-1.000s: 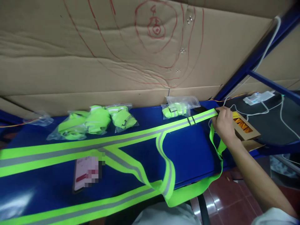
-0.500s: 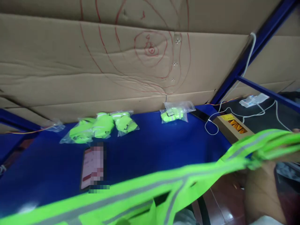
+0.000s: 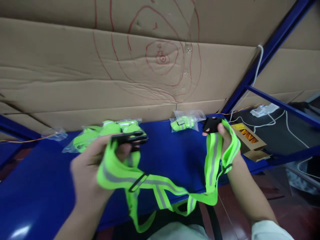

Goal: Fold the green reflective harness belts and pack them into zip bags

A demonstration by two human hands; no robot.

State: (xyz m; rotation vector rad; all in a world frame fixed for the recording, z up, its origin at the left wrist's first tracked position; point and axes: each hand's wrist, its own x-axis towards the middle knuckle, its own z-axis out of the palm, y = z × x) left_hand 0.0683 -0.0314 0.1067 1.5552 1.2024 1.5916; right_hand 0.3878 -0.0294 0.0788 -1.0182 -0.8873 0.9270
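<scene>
One green strap (image 3: 165,182) hangs between both hands (image 3: 87,168) (image 3: 225,138).

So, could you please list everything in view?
Flat table: 1, blue, centre and left.
Striped webbing harness: 1, yellow-green and grey, front centre.
Flat plastic buckle parts: at least 2, black, both harness sides.
Rectangular strap sliders: 2 visible, black, on harness.
Bagged webbing bundles: 4, yellow-green, table's back; some partly hidden.
Crumpled plastic bag: 1, clear, table's back left.
Windowed cardboard box: 1, brown and yellow, right.
Flat block: 1, white, far right.
Thin cables: several, mostly white, right.
Cardboard wall: 1, brown and red, behind.
Metal frame bars: several, blue, mainly right.
Tiled floor: 1, reddish, bottom right.
Sleeve: 1, pale, lower right.
Left hand: 1, bare, on left buckle.
Right hand: 1, bare, on right buckle.
</scene>
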